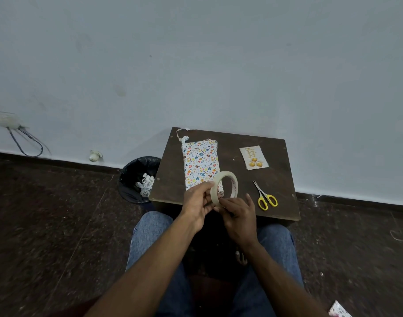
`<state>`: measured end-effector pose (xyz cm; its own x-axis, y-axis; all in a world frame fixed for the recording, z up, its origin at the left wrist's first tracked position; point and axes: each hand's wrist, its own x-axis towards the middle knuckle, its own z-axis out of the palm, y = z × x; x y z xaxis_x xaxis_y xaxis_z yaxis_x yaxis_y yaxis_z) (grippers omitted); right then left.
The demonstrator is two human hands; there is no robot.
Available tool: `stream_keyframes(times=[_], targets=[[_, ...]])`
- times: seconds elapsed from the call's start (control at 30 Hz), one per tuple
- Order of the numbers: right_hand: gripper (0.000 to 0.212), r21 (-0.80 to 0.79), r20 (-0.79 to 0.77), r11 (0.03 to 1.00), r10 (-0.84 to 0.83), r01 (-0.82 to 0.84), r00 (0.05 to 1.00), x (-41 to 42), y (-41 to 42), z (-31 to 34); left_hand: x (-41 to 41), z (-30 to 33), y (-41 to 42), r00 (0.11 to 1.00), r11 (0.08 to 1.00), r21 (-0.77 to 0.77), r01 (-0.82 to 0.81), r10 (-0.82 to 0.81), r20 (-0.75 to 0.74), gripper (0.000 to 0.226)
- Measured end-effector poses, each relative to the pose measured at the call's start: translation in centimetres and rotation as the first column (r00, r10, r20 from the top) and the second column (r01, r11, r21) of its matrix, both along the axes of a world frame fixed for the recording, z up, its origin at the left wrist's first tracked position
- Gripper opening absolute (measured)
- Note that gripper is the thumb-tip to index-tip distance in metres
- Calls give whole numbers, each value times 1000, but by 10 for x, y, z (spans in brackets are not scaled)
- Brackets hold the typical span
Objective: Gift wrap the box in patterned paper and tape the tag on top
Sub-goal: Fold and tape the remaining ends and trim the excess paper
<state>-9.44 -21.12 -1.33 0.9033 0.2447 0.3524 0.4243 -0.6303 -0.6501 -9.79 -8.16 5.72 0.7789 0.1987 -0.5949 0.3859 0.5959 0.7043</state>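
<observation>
The box [200,162], wrapped in white paper with a coloured egg pattern, lies on the small dark brown table [278,184]. A gift tag [254,157] with yellow ornaments lies flat at the table's back right, apart from the box. I hold a roll of cream tape [225,186] upright above the table's near edge, in front of the box's near end. My left hand [199,200] grips the roll's left rim. My right hand [238,212] pinches at the roll's lower edge with thumb and forefinger.
Yellow-handled scissors [265,197] lie at the table's front right. A black bin [138,179] with paper scraps stands on the floor left of the table. A paper scrap [339,311] lies on the floor at bottom right. My knees in jeans are below the table edge.
</observation>
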Motion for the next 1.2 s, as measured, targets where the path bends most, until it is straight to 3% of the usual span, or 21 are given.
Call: stream_keyframes(times=[0.4,0.9,1.03,1.2], targets=[[28,127,-127,992,-4,20,992,-1,0,-3,-3,2,-4,999,998,-60,-37,37,9,16],[28,134,-124,990,-12,29,992,-4,2,-1,-5,5,-8,998,997,-52,-58,58,-6,12],[38,136,-128,990,-6,23,992,-6,3,-1,-4,6,-7,998,998,-37,-60,59,-15,13],[29,80,-97,996,-20,28,995,-8,4,-3,-4,7,-9,996,996,-31,-85,84,-40,14]])
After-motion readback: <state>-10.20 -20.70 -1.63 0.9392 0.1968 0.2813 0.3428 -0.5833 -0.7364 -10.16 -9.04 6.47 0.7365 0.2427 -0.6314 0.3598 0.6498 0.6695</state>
